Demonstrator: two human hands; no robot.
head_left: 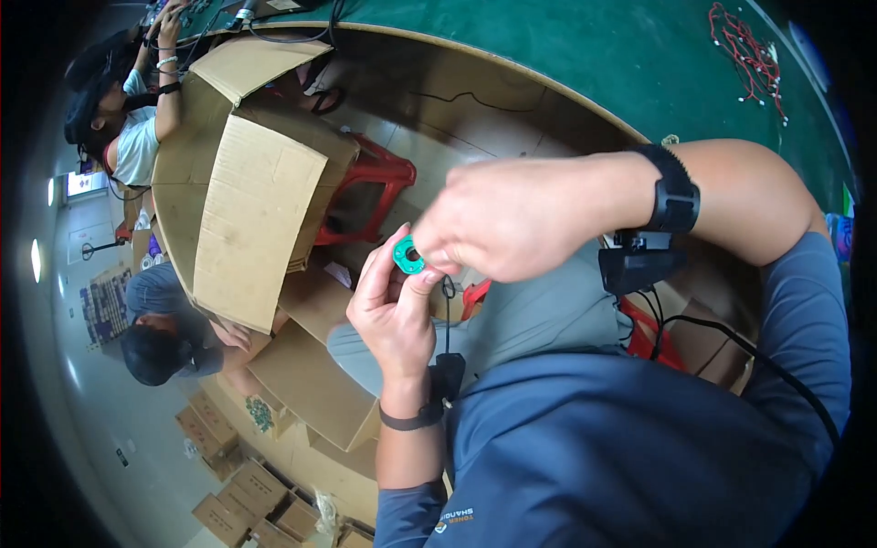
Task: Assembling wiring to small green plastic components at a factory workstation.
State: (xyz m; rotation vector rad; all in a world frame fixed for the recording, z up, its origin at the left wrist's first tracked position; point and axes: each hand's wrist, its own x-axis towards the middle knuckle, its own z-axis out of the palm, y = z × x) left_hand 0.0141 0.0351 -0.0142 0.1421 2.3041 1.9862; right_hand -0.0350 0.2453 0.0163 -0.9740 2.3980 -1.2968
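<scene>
My left hand [393, 315] pinches a small green ring-shaped part [402, 262] between thumb and fingertips. The part has a dark round hole in its middle and is held up over my lap. My right hand [512, 219], slightly blurred, reaches in from the right with its fingers closed right at the ring's edge. Its fingertips are partly hidden behind the hand itself, so I cannot make out what they pinch.
Open cardboard boxes [256, 196] stand ahead to the left, beside a red plastic stool [375, 187]. A green tabletop [548, 55] curves along the far side, with a bundle of red wires [749, 55] on it. Two co-workers sit at the left. Cables hang from my wrist devices.
</scene>
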